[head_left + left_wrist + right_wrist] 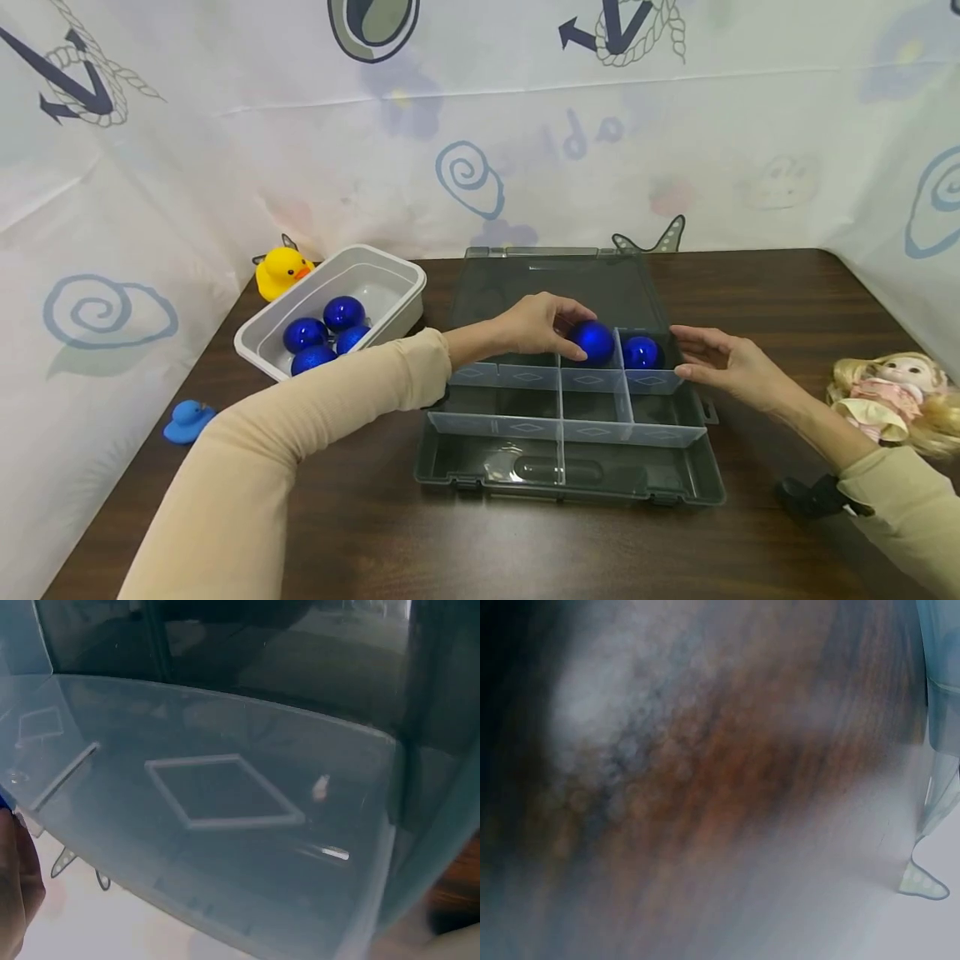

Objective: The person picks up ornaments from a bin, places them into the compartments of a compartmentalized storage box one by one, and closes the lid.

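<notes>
My left hand [534, 325] pinches a shiny blue ball [592, 342] between thumb and fingers, over a back-row compartment of the grey see-through divider box [566, 492]. A second blue ball [642, 353] sits in the back-right compartment beside it. At the box's right side, my right hand [738, 371] rests its fairly straight fingers and thumb by the rim. In the left wrist view, part of the left hand [15, 889] shows at the edge, with a clear divider [225, 787] close up. The right wrist view is mostly blurred and shows no hand.
A white tub [405, 312] with several blue balls stands left of the box, partly behind the left sleeve. A yellow duck [279, 271] and a blue duck [187, 421] are at the left edge. On the right lies a doll [892, 396]. The box's lid [555, 287] leans back.
</notes>
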Available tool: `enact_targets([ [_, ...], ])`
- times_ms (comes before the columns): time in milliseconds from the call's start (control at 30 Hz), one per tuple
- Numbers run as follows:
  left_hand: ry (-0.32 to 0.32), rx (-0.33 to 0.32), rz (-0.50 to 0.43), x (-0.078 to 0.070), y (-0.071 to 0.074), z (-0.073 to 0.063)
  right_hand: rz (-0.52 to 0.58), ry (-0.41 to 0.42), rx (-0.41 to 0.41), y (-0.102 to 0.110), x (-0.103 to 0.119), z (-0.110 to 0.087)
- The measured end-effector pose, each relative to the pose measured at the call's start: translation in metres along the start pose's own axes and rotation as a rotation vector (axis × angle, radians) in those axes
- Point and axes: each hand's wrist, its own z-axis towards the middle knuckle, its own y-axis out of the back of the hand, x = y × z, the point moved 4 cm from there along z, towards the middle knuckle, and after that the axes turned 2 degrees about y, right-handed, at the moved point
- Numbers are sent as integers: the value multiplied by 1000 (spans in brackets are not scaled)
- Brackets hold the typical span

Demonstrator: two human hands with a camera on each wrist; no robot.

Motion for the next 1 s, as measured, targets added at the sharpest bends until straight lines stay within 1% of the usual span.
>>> enact_targets([
  [100,-5,-9,65,0,0,0,-2,4,-3,0,0,0],
  [200,-22,-20,65,-3,6,-8,0,11,-8,0,0,-1],
  [267,-40,-32,35,-6,14,-19,-1,18,-13,0,0,0],
  [333,-56,-56,1,-8,27,-33,-1,25,-16,1,0,1],
  [367,-64,-76,-20,-7,34,-40,-2,29,-17,1,1,1],
  [433,-74,-129,-79,-1,51,-58,-2,36,-18,2,1,2],
  [500,-63,-193,-153,11,71,-75,-2,42,-19,2,1,3],
  [533,-43,-228,-178,20,81,-84,-2,44,-20,3,1,4],
  [633,69,-324,-232,51,108,-111,-6,49,-23,4,1,5],
  [733,209,-405,-225,82,129,-135,-10,46,-21,4,0,5],
  [800,273,-446,-216,99,138,-148,-14,40,-18,5,-1,5],
  [867,331,-477,-190,115,143,-157,-8,33,-14,5,-2,5],
  [1000,391,-516,-171,141,147,-168,-2,22,-2,3,-3,5],
])
